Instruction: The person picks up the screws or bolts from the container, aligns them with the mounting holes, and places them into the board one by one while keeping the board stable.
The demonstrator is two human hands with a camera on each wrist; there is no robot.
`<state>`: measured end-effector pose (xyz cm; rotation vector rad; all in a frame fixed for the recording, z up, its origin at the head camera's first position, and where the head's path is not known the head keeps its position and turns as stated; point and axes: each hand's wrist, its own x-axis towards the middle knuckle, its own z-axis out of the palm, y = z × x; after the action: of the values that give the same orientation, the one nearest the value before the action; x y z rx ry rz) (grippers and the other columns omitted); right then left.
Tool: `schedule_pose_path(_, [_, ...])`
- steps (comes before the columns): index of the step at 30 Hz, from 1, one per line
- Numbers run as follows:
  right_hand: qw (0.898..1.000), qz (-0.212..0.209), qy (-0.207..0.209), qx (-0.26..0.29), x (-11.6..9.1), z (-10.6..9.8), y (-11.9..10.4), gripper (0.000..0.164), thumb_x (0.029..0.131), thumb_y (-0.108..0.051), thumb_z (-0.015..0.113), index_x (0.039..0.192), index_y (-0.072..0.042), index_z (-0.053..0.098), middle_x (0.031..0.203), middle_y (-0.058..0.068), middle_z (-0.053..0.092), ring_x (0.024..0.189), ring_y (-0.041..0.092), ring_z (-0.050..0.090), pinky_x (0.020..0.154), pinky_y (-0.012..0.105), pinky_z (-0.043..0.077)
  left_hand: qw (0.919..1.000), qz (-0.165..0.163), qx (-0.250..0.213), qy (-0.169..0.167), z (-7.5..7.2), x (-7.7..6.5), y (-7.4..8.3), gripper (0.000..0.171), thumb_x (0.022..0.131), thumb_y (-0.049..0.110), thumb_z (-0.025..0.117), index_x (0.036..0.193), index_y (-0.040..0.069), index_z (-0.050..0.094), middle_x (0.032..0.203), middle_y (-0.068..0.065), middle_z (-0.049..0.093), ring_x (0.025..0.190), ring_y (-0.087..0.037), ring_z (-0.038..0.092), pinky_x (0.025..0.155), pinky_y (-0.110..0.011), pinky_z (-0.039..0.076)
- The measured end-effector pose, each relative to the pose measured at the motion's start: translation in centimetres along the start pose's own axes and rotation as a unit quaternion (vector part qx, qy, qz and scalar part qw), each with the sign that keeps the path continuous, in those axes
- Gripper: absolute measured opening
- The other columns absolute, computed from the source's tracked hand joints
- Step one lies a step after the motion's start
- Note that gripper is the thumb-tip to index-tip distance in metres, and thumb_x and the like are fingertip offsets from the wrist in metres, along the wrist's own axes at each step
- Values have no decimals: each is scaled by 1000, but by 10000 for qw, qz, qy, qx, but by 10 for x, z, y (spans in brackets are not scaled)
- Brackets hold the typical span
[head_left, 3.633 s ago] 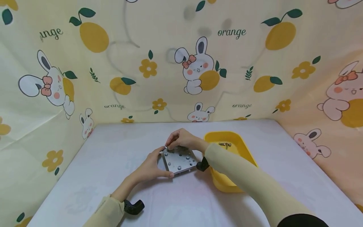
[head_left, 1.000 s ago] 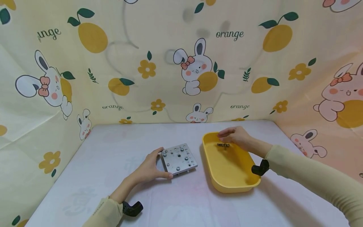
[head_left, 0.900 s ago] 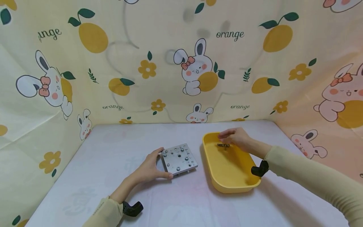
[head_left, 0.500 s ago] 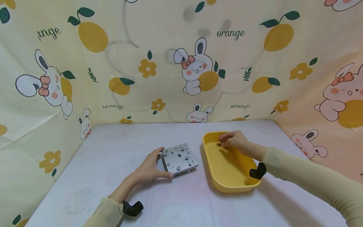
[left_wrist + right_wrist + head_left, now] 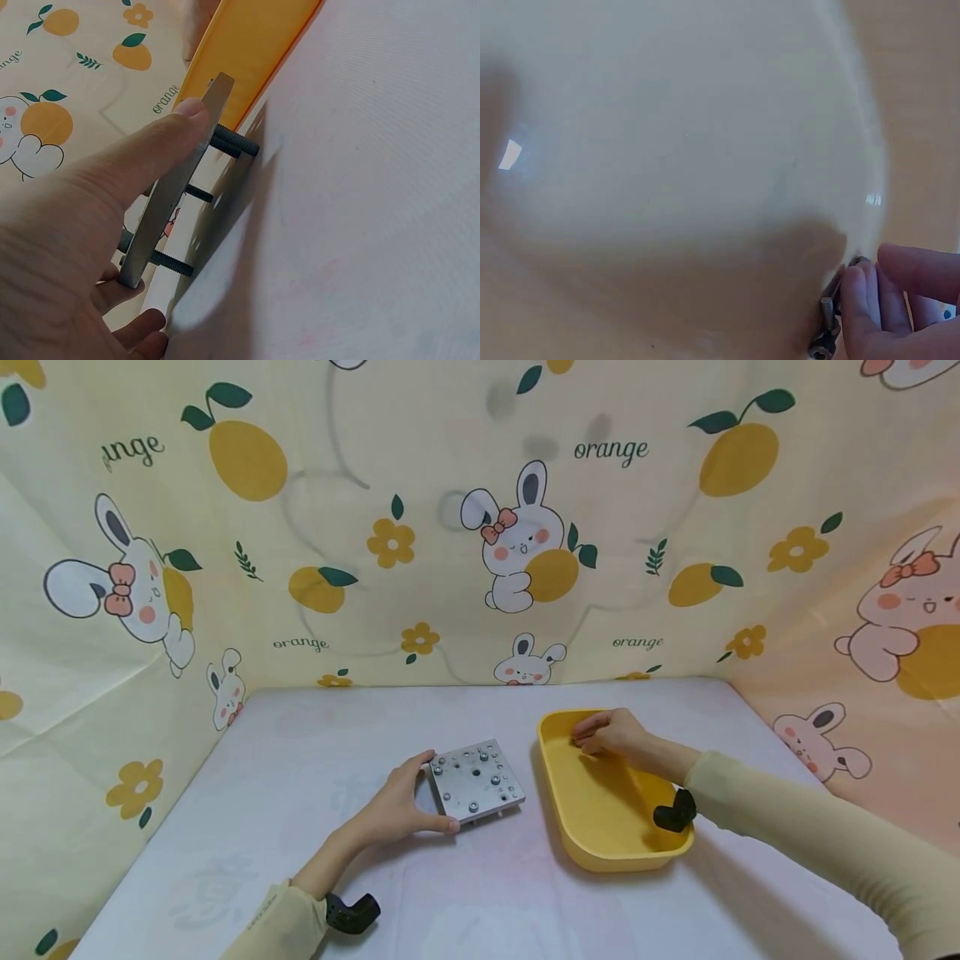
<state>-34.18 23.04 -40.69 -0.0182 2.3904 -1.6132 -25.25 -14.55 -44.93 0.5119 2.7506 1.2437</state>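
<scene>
My left hand (image 5: 397, 803) grips a square grey metal plate (image 5: 480, 783) along its left side, thumb on the near edge and fingers at the far corner. Several bolt heads and holes show on its top. In the left wrist view, threaded bolts (image 5: 199, 193) stick out from its underside; whether their ends touch the table is unclear. Over at the yellow tray (image 5: 600, 862), my right hand (image 5: 617, 737) reaches into the far end. Its fingertips are at a few loose metal bolts (image 5: 827, 307), partly hidden by the fingers, with nothing plainly pinched.
A white cloth (image 5: 450, 902) covers the table under the plate and tray. Behind and at both sides hangs a patterned fabric backdrop (image 5: 435, 593). The tray's raised rim lies under the right forearm.
My right hand has gone from the plate's far corner to the tray, then lower and slightly left onto the bolts, which it now covers. The left hand keeps holding the plate.
</scene>
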Motion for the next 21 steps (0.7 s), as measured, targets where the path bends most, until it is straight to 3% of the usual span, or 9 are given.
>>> schedule_pose_path(3, [10000, -59, 0, -4, 2, 1, 2, 33, 80, 15, 68, 112, 17, 63, 105, 26, 68, 94, 30, 69, 77, 36, 58, 10000, -12, -2, -5, 0, 0, 0, 124, 60, 53, 91, 155, 8, 26, 151, -18, 35, 137, -36, 32, 110, -57, 27])
schedule_pose_path(11, [9970, -173, 524, -547, 3, 1, 2, 24, 82, 8, 71, 106, 13, 68, 96, 21, 71, 70, 21, 64, 66, 34, 56, 10000, 42, 10, -34, -2, 0, 2, 125, 60, 53, 91, 155, 6, 25, 151, -17, 35, 138, -35, 31, 111, -56, 27])
schedule_pose_path(21, [9987, -358, 126, -342, 7, 8, 8, 24, 80, 10, 74, 102, 14, 67, 95, 22, 71, 72, 18, 67, 62, 29, 55, 10000, 6, -6, -22, -1, -1, 2, 123, 61, 51, 91, 155, 7, 25, 152, -18, 34, 138, -36, 30, 111, -56, 26])
